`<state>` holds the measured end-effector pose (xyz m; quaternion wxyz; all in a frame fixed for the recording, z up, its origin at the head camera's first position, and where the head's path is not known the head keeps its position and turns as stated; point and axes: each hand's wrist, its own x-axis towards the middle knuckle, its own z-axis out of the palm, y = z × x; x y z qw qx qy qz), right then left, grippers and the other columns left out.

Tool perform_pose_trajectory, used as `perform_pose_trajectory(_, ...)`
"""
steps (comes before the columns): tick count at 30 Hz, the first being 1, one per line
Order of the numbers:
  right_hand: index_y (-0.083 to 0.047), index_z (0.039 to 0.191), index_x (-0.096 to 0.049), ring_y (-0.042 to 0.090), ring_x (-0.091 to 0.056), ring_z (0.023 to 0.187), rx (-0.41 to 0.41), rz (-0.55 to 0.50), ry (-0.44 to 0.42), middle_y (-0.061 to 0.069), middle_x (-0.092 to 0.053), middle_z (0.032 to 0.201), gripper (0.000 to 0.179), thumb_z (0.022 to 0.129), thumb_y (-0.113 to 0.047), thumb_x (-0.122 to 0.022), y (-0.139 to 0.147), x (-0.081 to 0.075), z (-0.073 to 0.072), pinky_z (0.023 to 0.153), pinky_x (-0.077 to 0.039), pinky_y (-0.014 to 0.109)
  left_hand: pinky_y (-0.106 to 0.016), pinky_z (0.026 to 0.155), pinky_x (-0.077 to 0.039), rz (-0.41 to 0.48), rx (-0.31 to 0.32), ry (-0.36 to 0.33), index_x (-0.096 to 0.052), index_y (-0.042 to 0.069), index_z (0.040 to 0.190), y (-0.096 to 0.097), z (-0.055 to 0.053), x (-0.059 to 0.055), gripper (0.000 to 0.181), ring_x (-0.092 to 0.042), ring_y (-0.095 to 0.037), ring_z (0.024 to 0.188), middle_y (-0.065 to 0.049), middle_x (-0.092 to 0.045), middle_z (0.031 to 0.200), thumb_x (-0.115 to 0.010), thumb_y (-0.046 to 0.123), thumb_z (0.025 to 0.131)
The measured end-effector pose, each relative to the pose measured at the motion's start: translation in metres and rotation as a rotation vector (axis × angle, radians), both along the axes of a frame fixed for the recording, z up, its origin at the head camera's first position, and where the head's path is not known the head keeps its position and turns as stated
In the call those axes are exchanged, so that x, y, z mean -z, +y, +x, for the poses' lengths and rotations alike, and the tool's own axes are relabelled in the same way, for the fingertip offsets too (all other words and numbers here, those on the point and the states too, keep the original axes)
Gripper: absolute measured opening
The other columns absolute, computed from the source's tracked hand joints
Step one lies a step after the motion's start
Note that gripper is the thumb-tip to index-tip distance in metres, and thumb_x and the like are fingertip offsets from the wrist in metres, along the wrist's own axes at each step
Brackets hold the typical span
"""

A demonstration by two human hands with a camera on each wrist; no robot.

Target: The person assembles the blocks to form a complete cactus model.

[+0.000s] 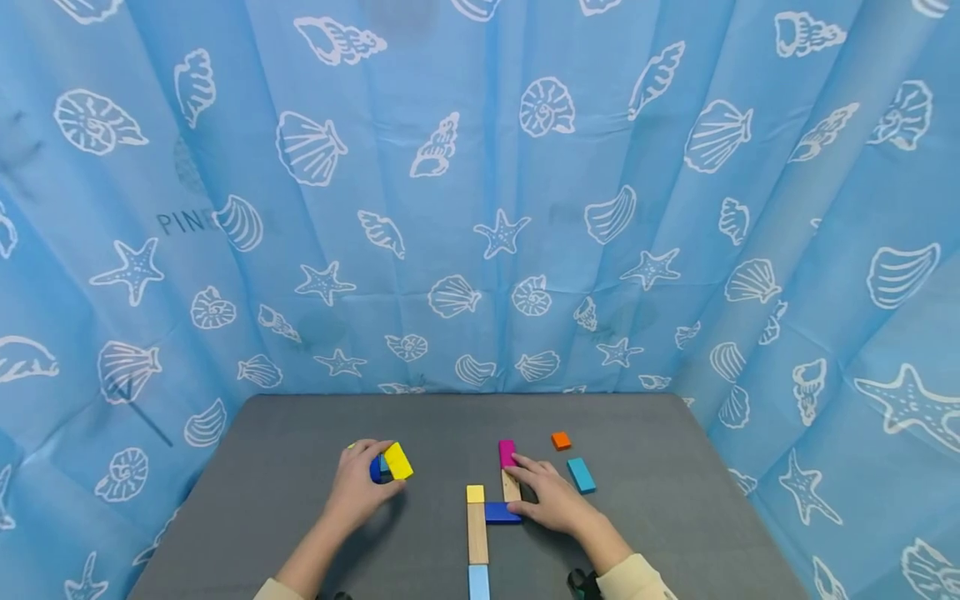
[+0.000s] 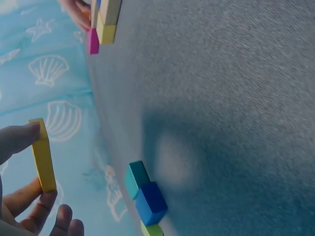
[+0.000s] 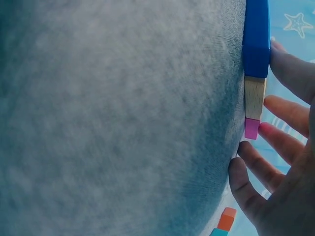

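Observation:
My left hand (image 1: 360, 490) pinches a flat yellow block (image 1: 398, 461) between thumb and fingers, above the table. Past that hand, a teal block (image 2: 137, 179), a blue block (image 2: 151, 203) and a partly visible lime-green block (image 2: 152, 229) stand together in the left wrist view. My right hand (image 1: 553, 497) lies over the right side of a row of blocks, fingers spread. Its thumb is at a dark blue block (image 1: 500, 513), and other fingertips touch or nearly touch a plain wooden block (image 1: 511, 487) and a magenta block (image 1: 507, 452).
Left of the dark blue block runs a column: a pale yellow block (image 1: 476, 493), a long wooden block (image 1: 477, 535) and a light blue block (image 1: 478, 583). An orange block (image 1: 561, 441) and a turquoise block (image 1: 581, 475) lie on the right. A shell-patterned curtain (image 1: 480, 333) borders the grey table (image 1: 637, 433).

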<state>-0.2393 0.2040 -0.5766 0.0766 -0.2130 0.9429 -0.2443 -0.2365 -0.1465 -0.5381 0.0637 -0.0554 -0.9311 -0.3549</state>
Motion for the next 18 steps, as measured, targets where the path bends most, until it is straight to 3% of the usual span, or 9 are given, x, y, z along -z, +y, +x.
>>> perform_pose_trajectory(9,-0.016,0.147,-0.054,0.036,-0.045,0.136,0.012,0.005,0.001,0.01,-0.042,0.159,0.063,0.093,-0.045,-0.07,-0.001,0.0,0.001,0.105,-0.043,0.06,-0.058,0.099,-0.048,0.013,0.102,-0.061,-0.064,0.011,0.136,0.014,-0.012,0.002,0.064,-0.051,-0.034,0.121,-0.008,-0.059,0.129,-0.088,0.026,0.079)
perform_pose_trajectory(18,-0.018,0.148,-0.054,0.035,-0.045,0.137,0.024,0.008,-0.012,0.008,-0.041,0.159,0.063,0.094,-0.045,-0.07,0.0,0.002,0.0,0.106,-0.043,0.059,-0.053,0.094,-0.052,0.003,0.124,-0.058,-0.062,0.012,0.138,0.032,-0.016,0.003,0.064,-0.054,-0.031,0.117,-0.009,-0.058,0.131,-0.086,0.027,0.08)
